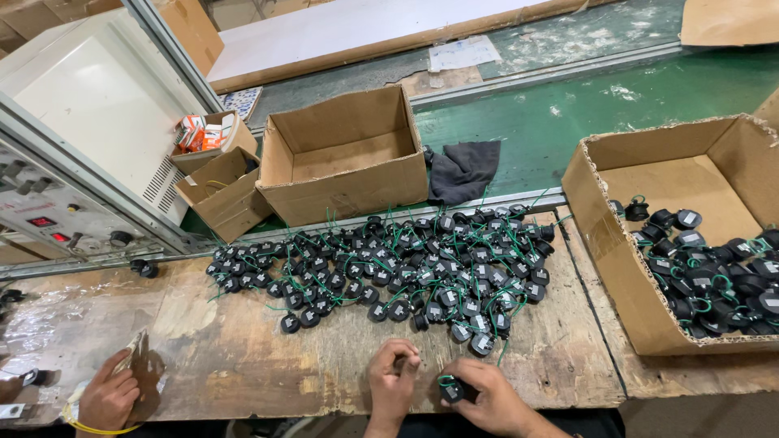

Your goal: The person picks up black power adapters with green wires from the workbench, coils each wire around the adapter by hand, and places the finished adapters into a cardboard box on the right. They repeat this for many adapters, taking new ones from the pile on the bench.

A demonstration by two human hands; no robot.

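A small black round part with a green wire (451,390) sits gripped in the right hand (487,397), just beside the curled, empty left hand (392,381), beyond them an empty cardboard box (345,154), rightward a box of like parts (641,276).

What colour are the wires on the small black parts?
Green wires, seen in the head view.

Worn wooden bench (243,357): spread of small black round parts with green wires (398,272), three cardboard boxes — empty (345,154), small (223,195), part-filled (641,284)
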